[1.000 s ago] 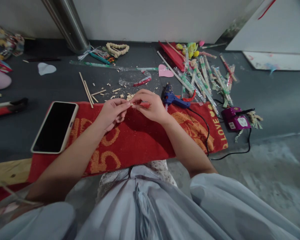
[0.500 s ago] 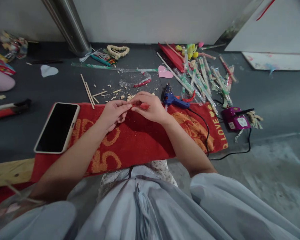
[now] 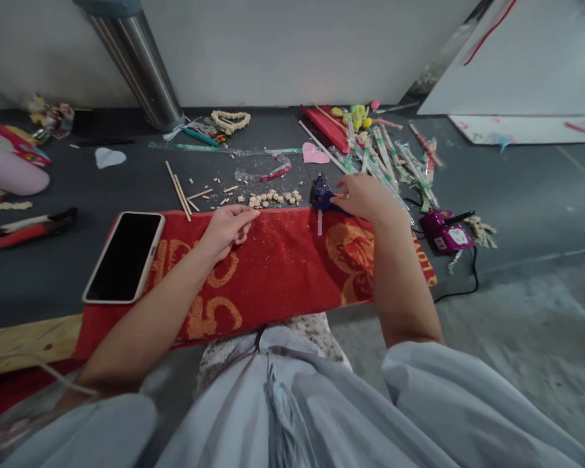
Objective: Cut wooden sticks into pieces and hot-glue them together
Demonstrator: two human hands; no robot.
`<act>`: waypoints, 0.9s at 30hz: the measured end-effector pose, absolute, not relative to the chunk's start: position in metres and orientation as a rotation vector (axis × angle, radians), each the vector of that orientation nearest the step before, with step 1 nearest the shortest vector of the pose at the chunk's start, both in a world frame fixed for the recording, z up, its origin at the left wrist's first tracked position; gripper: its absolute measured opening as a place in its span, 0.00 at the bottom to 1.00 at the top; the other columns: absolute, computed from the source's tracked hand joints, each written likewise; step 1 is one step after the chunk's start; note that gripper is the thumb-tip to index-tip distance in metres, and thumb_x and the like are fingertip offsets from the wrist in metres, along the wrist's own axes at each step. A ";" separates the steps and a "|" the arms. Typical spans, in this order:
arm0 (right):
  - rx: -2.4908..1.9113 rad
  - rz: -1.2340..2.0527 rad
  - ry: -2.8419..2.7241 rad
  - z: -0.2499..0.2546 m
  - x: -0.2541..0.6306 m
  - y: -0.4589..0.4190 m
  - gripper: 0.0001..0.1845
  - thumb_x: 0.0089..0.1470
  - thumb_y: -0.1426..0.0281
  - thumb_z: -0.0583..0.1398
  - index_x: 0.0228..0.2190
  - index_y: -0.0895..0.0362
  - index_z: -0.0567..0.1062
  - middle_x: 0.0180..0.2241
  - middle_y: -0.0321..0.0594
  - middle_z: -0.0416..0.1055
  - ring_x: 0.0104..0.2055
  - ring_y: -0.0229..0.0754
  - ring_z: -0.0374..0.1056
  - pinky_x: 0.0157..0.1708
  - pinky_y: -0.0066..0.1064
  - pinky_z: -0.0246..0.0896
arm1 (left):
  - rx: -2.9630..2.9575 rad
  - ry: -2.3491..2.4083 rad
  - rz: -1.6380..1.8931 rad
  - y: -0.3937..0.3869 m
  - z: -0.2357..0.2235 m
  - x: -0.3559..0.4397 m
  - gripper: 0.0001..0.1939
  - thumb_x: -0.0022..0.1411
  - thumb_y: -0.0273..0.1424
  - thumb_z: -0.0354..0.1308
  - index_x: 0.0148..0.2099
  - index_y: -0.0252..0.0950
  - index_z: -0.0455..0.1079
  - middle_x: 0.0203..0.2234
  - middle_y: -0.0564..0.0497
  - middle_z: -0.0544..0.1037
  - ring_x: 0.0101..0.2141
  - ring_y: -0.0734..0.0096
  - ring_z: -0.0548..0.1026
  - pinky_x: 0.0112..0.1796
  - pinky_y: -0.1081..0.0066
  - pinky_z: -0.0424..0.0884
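Note:
Near the towel's far edge, my left hand (image 3: 228, 229) is closed, thumb and forefinger pinching a small pale wooden piece (image 3: 257, 212). My right hand (image 3: 370, 198) is at the blue glue gun (image 3: 325, 197), its fingers curled round the handle and hiding most of it. The gun's clear glue stick (image 3: 320, 222) pokes out over the red towel (image 3: 283, 273). Between the hands, along the towel's edge, lies a row of small wooden pieces (image 3: 273, 197).
Left of my left hand are thin sticks (image 3: 178, 188) and a phone (image 3: 124, 257); pliers (image 3: 34, 229) lie farther left. Wrapped sticks (image 3: 394, 156) crowd the back right, near a purple box (image 3: 446, 232) with a cord. A steel bottle (image 3: 141, 71) stands behind.
My right hand has left my left hand and moved right to the glue gun. The red thing in its fingers no longer shows. The view has shifted slightly.

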State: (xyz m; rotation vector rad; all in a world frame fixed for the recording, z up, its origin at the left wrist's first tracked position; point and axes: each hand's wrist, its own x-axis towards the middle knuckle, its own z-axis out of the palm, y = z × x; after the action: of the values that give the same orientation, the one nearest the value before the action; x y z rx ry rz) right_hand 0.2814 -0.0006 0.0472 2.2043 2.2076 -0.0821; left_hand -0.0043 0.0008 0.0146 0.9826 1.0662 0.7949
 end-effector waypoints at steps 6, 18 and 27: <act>2.086 -0.039 2.133 0.032 0.289 -0.006 0.23 0.55 0.63 0.58 0.48 0.63 0.74 0.45 0.57 0.75 0.47 0.55 0.71 0.43 0.39 0.64 | 0.981 1.075 0.791 0.001 0.016 -0.003 0.07 0.52 0.29 0.63 0.30 0.33 0.68 0.10 0.60 0.63 0.10 0.86 0.52 0.14 0.79 0.49; 2.355 -0.340 2.473 0.030 0.288 0.012 0.16 0.57 0.65 0.54 0.44 0.61 0.71 0.42 0.53 0.75 0.44 0.52 0.71 0.45 0.42 0.65 | 0.935 0.996 0.839 0.002 0.014 -0.006 0.06 0.53 0.27 0.62 0.30 0.34 0.67 0.11 0.61 0.63 0.10 0.87 0.52 0.14 0.80 0.49; 1.998 -2.364 2.760 0.014 0.229 0.025 0.23 0.50 0.47 0.61 0.34 0.53 0.66 0.26 0.32 0.63 0.24 0.34 0.61 0.26 0.31 0.65 | 0.836 0.980 0.880 0.005 0.019 -0.008 0.07 0.58 0.29 0.59 0.29 0.35 0.64 0.12 0.63 0.59 0.12 0.87 0.49 0.15 0.80 0.46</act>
State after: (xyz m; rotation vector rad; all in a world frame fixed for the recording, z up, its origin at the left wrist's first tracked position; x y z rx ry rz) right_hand 0.2291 0.0246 0.0137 1.9980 2.7604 -2.3637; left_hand -0.0082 0.0052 0.0193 0.8356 0.9796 0.8796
